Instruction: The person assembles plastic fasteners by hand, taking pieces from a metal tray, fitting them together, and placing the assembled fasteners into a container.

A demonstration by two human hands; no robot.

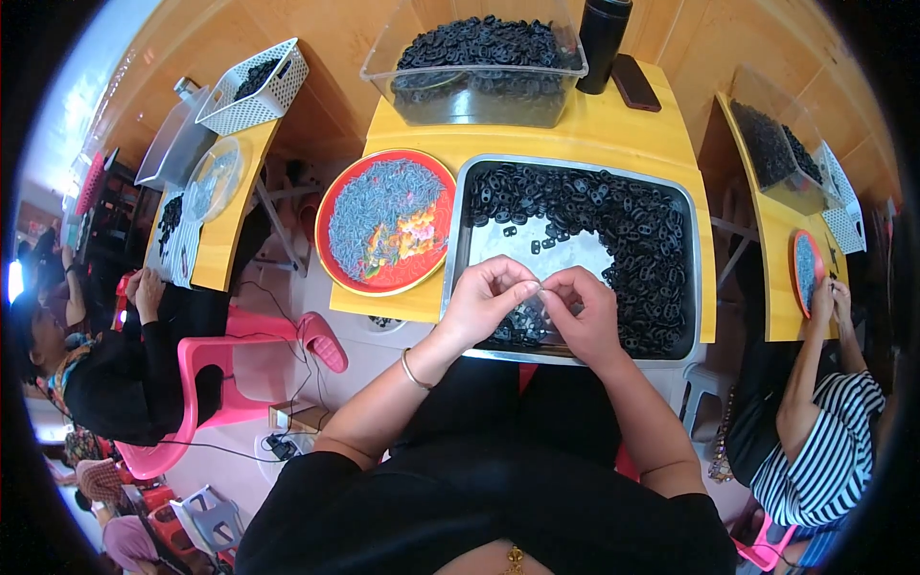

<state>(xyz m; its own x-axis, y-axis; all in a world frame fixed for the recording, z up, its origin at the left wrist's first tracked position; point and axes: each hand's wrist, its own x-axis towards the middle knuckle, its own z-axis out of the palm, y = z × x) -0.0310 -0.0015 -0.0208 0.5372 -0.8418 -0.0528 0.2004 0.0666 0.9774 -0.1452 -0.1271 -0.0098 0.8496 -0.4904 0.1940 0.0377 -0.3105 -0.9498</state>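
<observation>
Left hand and right hand: fingertips pressed together, meeting at a small piece too tiny to identify, over the 6 o'clock rim of the metal tray. Tray: loose black plastic parts. Red plate of grey pieces at 9 o'clock, on the yellow tabletop.

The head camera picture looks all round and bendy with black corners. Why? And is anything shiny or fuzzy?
Head view: a fisheye lens curves the yellow table edges and leaves black corners. The bare metal of the tray glares bright. The left hand and right hand look sharp; people near the rim look stretched and softer.
</observation>
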